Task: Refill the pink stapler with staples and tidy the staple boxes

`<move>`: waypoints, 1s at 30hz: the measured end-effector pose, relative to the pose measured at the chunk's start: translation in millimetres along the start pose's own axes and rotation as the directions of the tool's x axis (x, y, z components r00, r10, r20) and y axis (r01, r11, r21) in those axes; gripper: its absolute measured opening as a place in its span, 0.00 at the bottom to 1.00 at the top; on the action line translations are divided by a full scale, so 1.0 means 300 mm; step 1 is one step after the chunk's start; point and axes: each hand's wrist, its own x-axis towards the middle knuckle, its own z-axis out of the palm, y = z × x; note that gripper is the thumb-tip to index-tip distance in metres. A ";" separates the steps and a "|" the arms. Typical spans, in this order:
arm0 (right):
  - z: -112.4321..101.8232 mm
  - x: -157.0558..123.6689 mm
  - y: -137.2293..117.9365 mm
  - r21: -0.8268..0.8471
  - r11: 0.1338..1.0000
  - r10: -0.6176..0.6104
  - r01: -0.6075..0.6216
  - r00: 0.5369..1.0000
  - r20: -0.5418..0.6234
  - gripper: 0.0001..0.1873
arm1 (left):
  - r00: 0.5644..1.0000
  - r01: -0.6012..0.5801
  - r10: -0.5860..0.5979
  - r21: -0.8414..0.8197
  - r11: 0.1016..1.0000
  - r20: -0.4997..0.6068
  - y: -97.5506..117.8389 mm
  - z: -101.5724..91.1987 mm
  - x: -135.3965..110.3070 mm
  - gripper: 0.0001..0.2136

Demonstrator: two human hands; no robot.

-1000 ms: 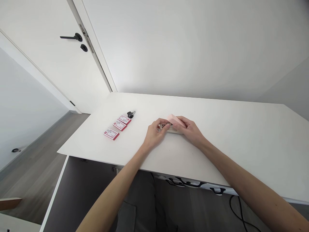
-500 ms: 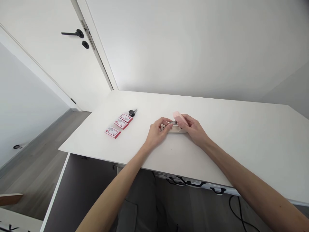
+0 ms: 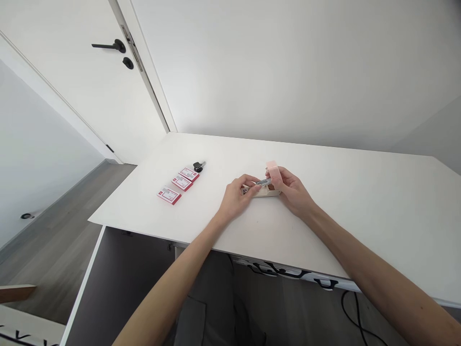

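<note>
Three red-and-white staple boxes point(image 3: 182, 182) sit left of the left fingers, each with a white, red-framed label and a little red logo block, but the print's too small for me to read. Just past the farthest box is a small black-and-metal gadget point(image 3: 198, 166), maybe a staple remover. Main thing is the stapler point(image 3: 267, 192), opened up right between the fingertips: left hand point(image 3: 234, 198) has thumb and fingers closed around the end by the metal rail point(image 3: 264, 182), right hand point(image 3: 292, 191) is gripping the tipped-up pink cover point(image 3: 274, 173), cream base underneath. Front edge of the white desk point(image 3: 345, 211) runs nearer the body than the fingers, wall point(image 3: 288, 86) beyond them, and the desktop stretches way off to their right, so generous elbow room there.
</note>
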 end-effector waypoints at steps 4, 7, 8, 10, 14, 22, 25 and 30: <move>0.010 -0.002 -0.019 0.039 0.999 -0.017 0.016 1.000 0.011 0.18 | 1.000 0.011 -0.011 0.004 1.000 0.002 -0.008 0.002 0.002 0.11; 0.013 -0.002 -0.030 0.098 0.995 -0.017 0.013 0.999 0.037 0.17 | 1.000 0.024 -0.024 0.017 1.000 0.004 -0.012 0.003 0.003 0.10; 0.012 -0.001 -0.031 0.116 0.993 -0.017 0.012 0.999 0.048 0.16 | 1.000 0.026 -0.026 0.019 0.999 0.007 -0.012 0.003 0.003 0.10; 0.009 0.001 -0.032 0.135 0.991 -0.014 0.005 0.998 0.061 0.17 | 1.000 0.025 -0.025 0.021 0.999 0.008 -0.011 0.002 0.003 0.10; 0.002 0.006 -0.028 0.125 0.992 -0.013 0.007 0.999 0.049 0.19 | 1.000 0.021 -0.021 0.025 0.999 -0.002 -0.009 0.002 0.003 0.10; -0.004 0.008 -0.031 0.188 0.982 -0.015 0.003 0.998 0.061 0.18 | 0.999 -0.020 0.022 0.103 0.994 -0.024 -0.017 0.004 0.008 0.08; -0.006 0.011 -0.031 0.228 0.974 -0.017 0.000 0.997 0.072 0.16 | 1.000 -0.007 0.009 0.140 0.990 -0.013 -0.015 0.005 0.009 0.08; -0.013 0.018 -0.029 0.303 0.953 -0.035 0.004 0.995 0.096 0.12 | 1.000 -0.013 0.013 0.201 0.979 0.000 -0.019 0.005 0.009 0.09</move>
